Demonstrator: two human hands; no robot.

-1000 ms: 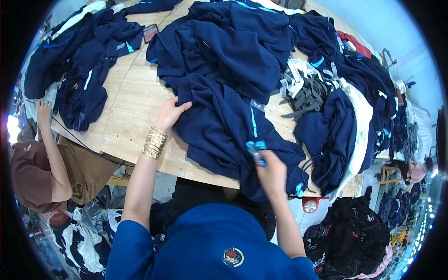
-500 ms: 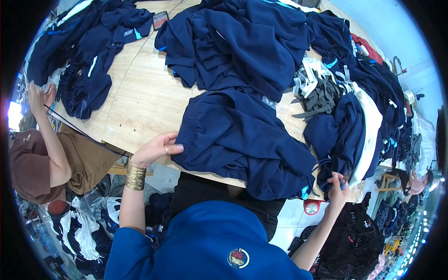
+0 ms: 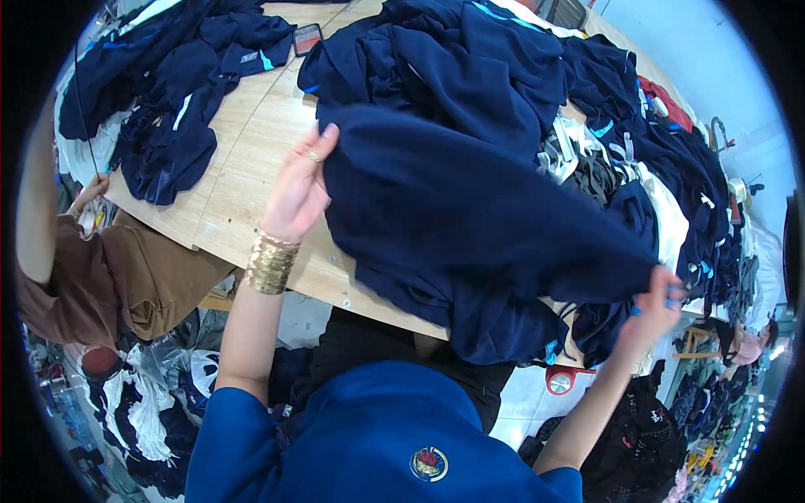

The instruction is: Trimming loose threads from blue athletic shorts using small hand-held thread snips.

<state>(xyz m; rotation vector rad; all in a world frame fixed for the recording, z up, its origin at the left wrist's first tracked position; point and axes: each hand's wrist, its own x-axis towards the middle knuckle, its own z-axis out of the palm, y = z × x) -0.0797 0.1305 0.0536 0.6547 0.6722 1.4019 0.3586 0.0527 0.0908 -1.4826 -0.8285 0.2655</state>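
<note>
A pair of navy trousers [image 3: 470,210] is stretched up off the table between my two hands, slightly blurred. My left hand [image 3: 302,189] has its thumb and fingers closed on the upper left corner. At the lower right end, my right hand [image 3: 654,310] is closed on the cloth, and a small blue thing [image 3: 673,292] shows at its fingers; I cannot make out what it is. More navy cloth [image 3: 495,327] hangs over the near table edge under the lifted part; I cannot tell whether it is the same piece.
Navy garments [image 3: 453,59] are heaped at the far middle of the wooden table [image 3: 251,159], others at left and right. White and grey strips [image 3: 579,159] lie right of centre. A phone [image 3: 308,39] lies at the back. Another person's hand [image 3: 90,191] is at the left.
The trousers lay flat on the table and are now raised and pulled out between my hands. My left hand moved up and away; my right hand moved right and slightly up, onto the cloth.
</note>
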